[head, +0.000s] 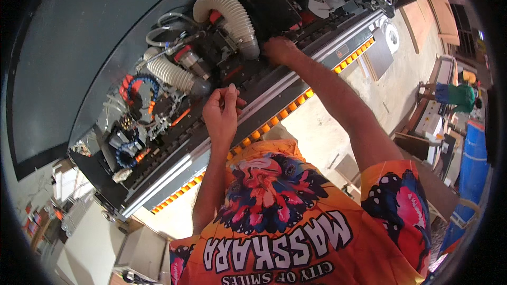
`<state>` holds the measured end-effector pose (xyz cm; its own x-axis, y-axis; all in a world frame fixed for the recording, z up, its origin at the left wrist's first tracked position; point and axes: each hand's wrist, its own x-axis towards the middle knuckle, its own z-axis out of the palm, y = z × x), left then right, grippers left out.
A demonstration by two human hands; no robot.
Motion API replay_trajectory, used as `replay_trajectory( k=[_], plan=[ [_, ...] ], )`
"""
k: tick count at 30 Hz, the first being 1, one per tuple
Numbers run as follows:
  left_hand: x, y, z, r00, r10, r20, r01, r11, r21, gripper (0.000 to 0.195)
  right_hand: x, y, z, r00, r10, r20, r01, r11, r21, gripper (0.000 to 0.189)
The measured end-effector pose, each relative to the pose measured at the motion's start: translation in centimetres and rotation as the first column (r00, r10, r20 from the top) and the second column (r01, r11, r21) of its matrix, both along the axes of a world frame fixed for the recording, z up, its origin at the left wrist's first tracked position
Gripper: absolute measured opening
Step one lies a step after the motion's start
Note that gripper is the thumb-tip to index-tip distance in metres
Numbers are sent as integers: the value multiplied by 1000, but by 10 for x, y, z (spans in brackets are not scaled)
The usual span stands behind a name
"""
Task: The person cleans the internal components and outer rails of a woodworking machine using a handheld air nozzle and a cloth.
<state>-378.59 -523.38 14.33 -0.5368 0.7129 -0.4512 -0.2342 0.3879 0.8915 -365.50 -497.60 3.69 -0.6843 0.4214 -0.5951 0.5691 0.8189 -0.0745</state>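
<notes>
My left hand (223, 111) is above the front rail of what looks like an edge banding machine (269, 94). Its thumb and fingers are drawn together; whether something small is between them is unclear. Farther right, my right hand (280, 50) reaches into the machine beside the end of a ribbed dust hose (242, 19). Shadow hides its fingertips, so what they touch cannot be made out. A second ribbed hose (170, 69) ends just left of my left hand. Near that hose is a cylindrical metal motor (194, 62) with a red band.
A dark raised hood (75, 43) stands behind the machine. Blue jointed hoses (144, 81) with orange nozzles sit at left. Orange rollers (283, 113) line the front edge. Boards (376, 53) lean at the right end. A person in a green shirt (463, 97) is farther off.
</notes>
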Motion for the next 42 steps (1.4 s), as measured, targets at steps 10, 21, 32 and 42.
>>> replay_trajectory(
  k=[10, 21, 32, 42],
  plan=[
    [-24, -52, 6, 973, 167, 162, -179, 982, 64, 21, -23, 15, -34, 966, 193, 172, -191, 981, -26, 31],
    [-33, -74, 8, 964, 174, 200, -200, 973, 119, 19, 6, -7, -11, 979, -125, -162, 146, 981, 125, 24],
    [-8, -9, 17, 985, -19, 174, -11, 986, 167, 23, -14, 3, 193, 545, 130, -828, 393, 833, 390, 38],
    [48, -28, 25, 963, 74, 260, -145, 953, 266, 22, -8, 56, 84, 786, 607, 114, -607, 727, 321, 31]
  ],
)
